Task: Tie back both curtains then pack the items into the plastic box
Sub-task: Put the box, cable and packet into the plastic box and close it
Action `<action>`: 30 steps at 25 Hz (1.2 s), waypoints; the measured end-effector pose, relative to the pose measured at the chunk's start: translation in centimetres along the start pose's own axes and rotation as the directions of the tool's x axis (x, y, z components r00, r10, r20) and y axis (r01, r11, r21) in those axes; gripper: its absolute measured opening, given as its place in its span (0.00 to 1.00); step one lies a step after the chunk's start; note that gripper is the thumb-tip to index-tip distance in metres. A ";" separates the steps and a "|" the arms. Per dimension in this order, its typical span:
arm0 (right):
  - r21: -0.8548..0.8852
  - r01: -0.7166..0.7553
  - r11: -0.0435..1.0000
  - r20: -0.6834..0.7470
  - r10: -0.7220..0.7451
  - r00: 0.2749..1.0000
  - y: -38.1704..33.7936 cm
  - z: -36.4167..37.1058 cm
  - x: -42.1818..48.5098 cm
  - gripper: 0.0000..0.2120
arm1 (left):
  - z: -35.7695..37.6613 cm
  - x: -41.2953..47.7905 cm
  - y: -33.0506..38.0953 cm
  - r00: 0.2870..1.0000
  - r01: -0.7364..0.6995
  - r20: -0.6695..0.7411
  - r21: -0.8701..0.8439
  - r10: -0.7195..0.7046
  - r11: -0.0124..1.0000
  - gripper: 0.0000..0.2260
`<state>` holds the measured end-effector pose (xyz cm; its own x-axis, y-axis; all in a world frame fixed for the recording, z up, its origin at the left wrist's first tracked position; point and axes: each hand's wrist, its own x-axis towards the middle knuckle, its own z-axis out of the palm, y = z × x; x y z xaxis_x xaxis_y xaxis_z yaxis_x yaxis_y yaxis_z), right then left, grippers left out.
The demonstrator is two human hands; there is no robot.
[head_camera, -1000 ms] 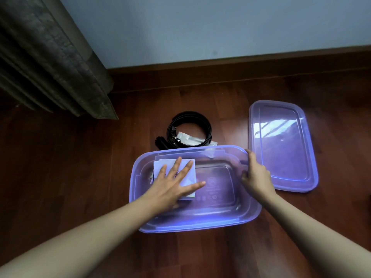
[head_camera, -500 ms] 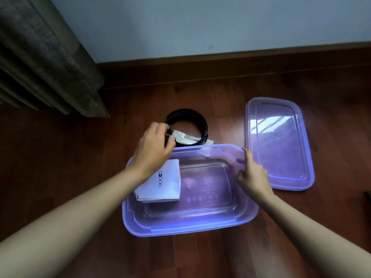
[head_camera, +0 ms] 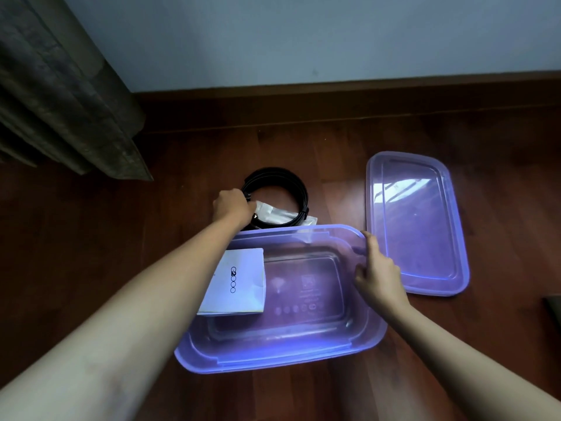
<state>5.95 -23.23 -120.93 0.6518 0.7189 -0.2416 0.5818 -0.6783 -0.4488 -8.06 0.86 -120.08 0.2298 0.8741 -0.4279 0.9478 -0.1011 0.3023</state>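
1. Two bare hands over a translucent purple plastic box (head_camera: pixel 274 358), open-topped, sitting on the floor.
2. Left hand (head_camera: pixel 232 206) stretched past the box's far rim, fingers curled onto the near-left edge of a coiled black strap (head_camera: pixel 283 185); fingertips hidden behind the knuckles.
3. Right hand (head_camera: pixel 378 273) at the box's right rim, fingers bent over the edge, holding it steady.
4. Inside the box, against the left wall: a white paper packet with a printed logo (head_camera: pixel 239 281). Outside, just beyond the far rim: the strap, with a clear plastic sleeve (head_camera: pixel 280 215) lying across its middle.
5. Probably best for this lift: gather every loop in one grip so the coil cannot spring apart, clear the rim, then lower it flat onto the bare floor of the box beside the packet, bracing the light box against sliding.
6. Just right of the box: a flat rectangular purple plastic lid (head_camera: pixel 419 223), resting on the floor.
7. Underneath everything: glossy dark reddish wooden floorboards (head_camera: pixel 91 268). Beyond: a brown wooden skirting board (head_camera: pixel 364 95), a pale blue-grey wall (head_camera: pixel 303 34), and a heavy grey-brown curtain (head_camera: pixel 60 101) at far left. Impossible to tell whether tied back.
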 end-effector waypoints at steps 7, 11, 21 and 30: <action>0.080 -0.027 0.996 -0.005 0.028 1.000 -0.3 -0.5 0.0 0.22 | -2.8 -0.2 -0.2 0.960 -0.252 -0.194 -0.280 0.203 0.926 0.09; 0.284 -0.106 0.953 0.010 0.108 0.994 -0.3 -0.7 -0.1 0.18 | -5.0 -4.0 0.1 0.797 -0.603 -0.206 -0.264 0.567 0.752 0.07; 0.358 -0.130 0.925 0.037 0.125 0.991 -0.3 -0.7 -0.1 0.18 | 1.8 -10.4 3.3 0.682 -0.721 0.276 0.412 0.678 0.557 0.07; -0.042 0.140 0.989 -0.054 -0.142 0.988 -0.5 -0.2 -0.8 0.22 | 0.0 -8.2 1.2 0.532 -0.846 0.357 0.204 0.768 0.492 0.16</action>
<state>5.25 -23.46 -120.35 0.5880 0.7986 -0.1284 0.6870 -0.5768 -0.4419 -8.79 -6.38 -116.20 0.9287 0.2180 -0.2999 0.3170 -0.8865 0.3372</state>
